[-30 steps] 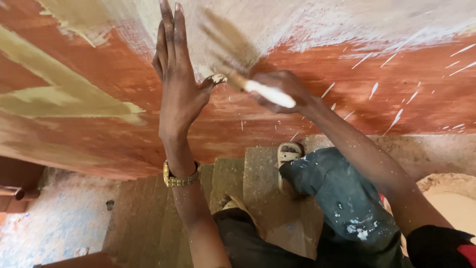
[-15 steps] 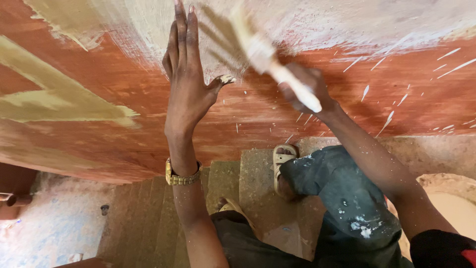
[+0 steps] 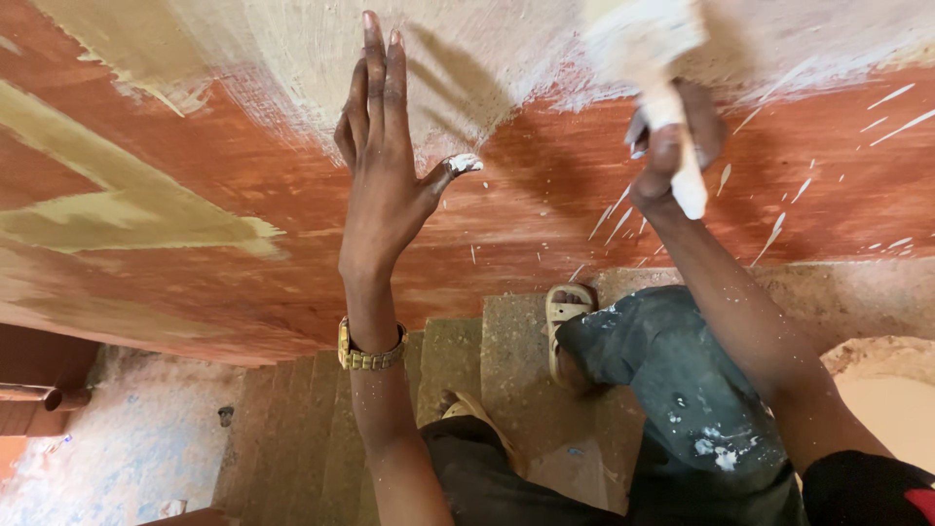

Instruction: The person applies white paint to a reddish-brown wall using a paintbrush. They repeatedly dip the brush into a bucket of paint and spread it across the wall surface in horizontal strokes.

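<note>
My left hand (image 3: 380, 166) is open and pressed flat against the red-brown wall (image 3: 195, 195), fingers straight and close together pointing up, the thumb spread out to the right with a dab of pale paint on its tip. A gold wristwatch (image 3: 370, 349) sits on that wrist. My right hand (image 3: 672, 146) is closed around the white handle of a paintbrush (image 3: 657, 68), which is blurred; its bristle end points up to the far part of the wall, where the pale cream paint (image 3: 506, 49) covers the surface. The brush is to the right of my left hand, well apart from it, and its head lies right at the edge where the cream coat meets the bare red-brown surface. Thin white splashes streak the wall to the right of the brush, and two broad pale stripes cross it on the left. Below, near me, I see grey concrete steps (image 3: 506, 380). My foot in a pale sandal (image 3: 565, 326) rests on a step, and my dark trouser leg (image 3: 682, 390), spotted with white paint, bends over it. At the far left stands a dark wooden thing (image 3: 39, 380) that I cannot make out clearly.
</note>
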